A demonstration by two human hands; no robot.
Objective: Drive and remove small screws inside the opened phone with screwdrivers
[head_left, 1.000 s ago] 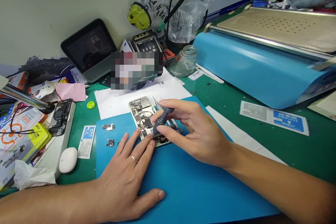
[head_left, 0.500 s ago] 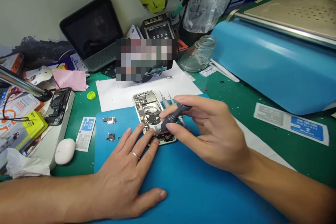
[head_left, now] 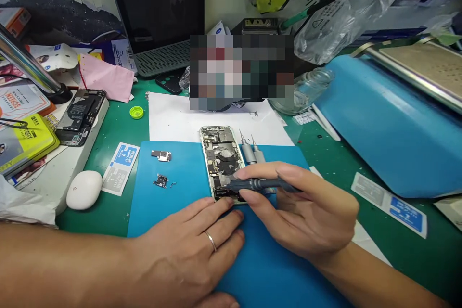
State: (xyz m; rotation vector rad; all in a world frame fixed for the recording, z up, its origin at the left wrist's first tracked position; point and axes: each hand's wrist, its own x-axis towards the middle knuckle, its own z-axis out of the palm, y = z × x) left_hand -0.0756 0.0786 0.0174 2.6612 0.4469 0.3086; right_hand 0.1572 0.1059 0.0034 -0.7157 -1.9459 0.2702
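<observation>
An opened smartphone (head_left: pixel 227 154), its inner parts bare, lies on the blue mat (head_left: pixel 180 211) and partly on the white paper. My right hand (head_left: pixel 310 211) pinches a slim dark grey pen-shaped tool (head_left: pixel 249 184) between thumb and fingers. The tool lies nearly level over the phone's lower part; where its tip meets the phone I cannot make out. My left hand (head_left: pixel 195 245), wearing a ring, rests flat with fingers stretched out, fingertips at the phone's bottom edge. Left of the phone are two small metal parts, an upper one (head_left: pixel 161 155) and a lower one (head_left: pixel 160 181), beside tiny screws (head_left: pixel 173 184).
Grey screwdrivers (head_left: pixel 248 149) lie right of the phone. A white earbud case (head_left: pixel 84 190) and another opened phone (head_left: pixel 82 116) are at the left. A glass jar (head_left: pixel 306 89) stands behind, near a blue-covered machine (head_left: pixel 375 120). A smart display (head_left: pixel 160 14) leans at the back.
The tool has tilted from steep to nearly level, and my right hand has dropped lower. My left fingers have slid off the phone's side to its bottom edge. The camera view has shifted.
</observation>
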